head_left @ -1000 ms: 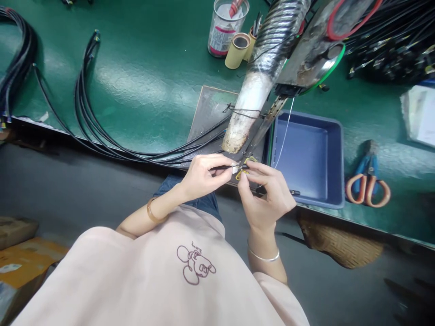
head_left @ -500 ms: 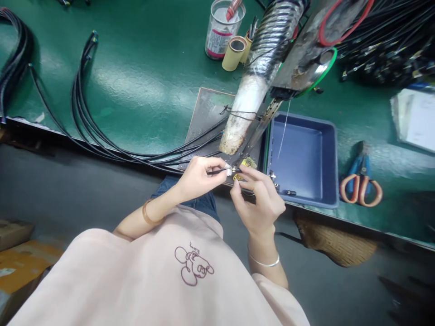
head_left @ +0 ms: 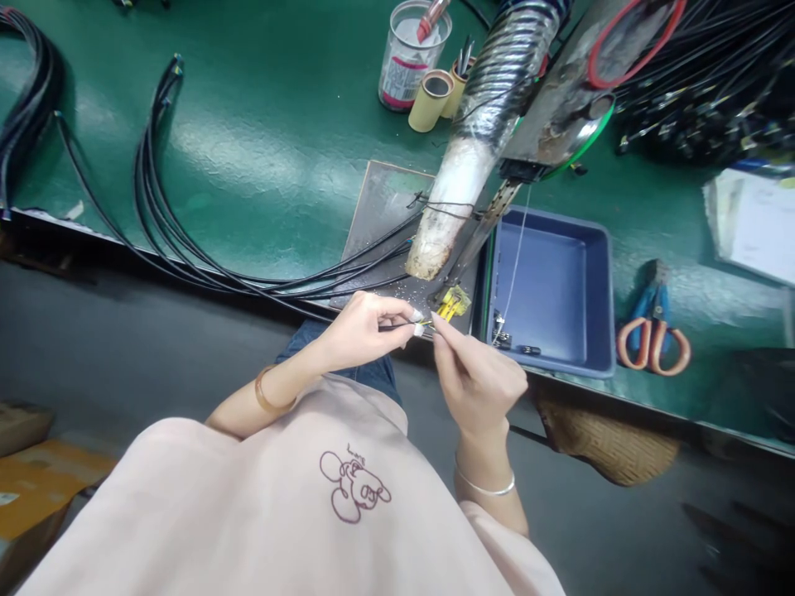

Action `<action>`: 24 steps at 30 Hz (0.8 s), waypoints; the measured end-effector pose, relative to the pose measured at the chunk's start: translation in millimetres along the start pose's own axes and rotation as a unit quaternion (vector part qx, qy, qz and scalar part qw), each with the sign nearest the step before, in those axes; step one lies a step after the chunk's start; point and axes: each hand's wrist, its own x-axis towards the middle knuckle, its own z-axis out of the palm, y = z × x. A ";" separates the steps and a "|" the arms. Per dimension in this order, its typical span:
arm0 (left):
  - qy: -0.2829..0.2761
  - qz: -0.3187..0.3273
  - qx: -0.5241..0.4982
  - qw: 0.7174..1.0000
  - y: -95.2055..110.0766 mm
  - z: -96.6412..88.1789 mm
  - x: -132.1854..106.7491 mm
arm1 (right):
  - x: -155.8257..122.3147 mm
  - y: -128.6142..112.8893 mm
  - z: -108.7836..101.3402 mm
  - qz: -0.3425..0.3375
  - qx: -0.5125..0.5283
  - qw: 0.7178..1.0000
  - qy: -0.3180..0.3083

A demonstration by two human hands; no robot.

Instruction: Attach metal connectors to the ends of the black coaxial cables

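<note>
Left hand [head_left: 354,334] pinching a black cable [head_left: 390,328] near its end, in front of the duct [head_left: 444,199]; right hand [head_left: 481,379] pinching the cable's very tip. Blue tray [head_left: 552,285] rightward, on the green surface [head_left: 267,132].

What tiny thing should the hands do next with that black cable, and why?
Maybe the right hand should gently straighten the tip of the black cable. The left hand pinches the cable close to that tip, and the right hand's fingers are right by it, so a small nudge looks easy. The tip is too tiny to see clearly, so that's just my guess.
</note>
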 end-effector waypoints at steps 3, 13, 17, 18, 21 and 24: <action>0.002 0.004 0.005 1.000 0.4 0.1 -0.8 | 4.4 -0.9 1.5 -0.028 -0.038 0.999 -0.023; -0.002 0.008 0.026 1.000 -1.8 0.2 -2.8 | 3.3 -5.0 -0.1 -0.020 -0.010 0.999 -0.030; 0.010 0.019 0.029 0.999 -3.8 1.6 -3.2 | 3.4 -6.8 1.6 -0.038 0.000 0.998 -0.042; 0.009 0.016 0.022 1.000 -4.1 1.7 -3.3 | 3.3 -6.8 1.8 -0.019 0.002 0.999 -0.025; 0.002 0.003 0.005 1.000 -4.4 1.3 -3.8 | 2.7 -5.6 2.1 0.025 -0.002 0.999 0.024; 0.002 0.003 0.023 1.000 -5.1 0.6 -4.0 | 2.1 -4.7 3.1 0.008 0.000 1.000 0.003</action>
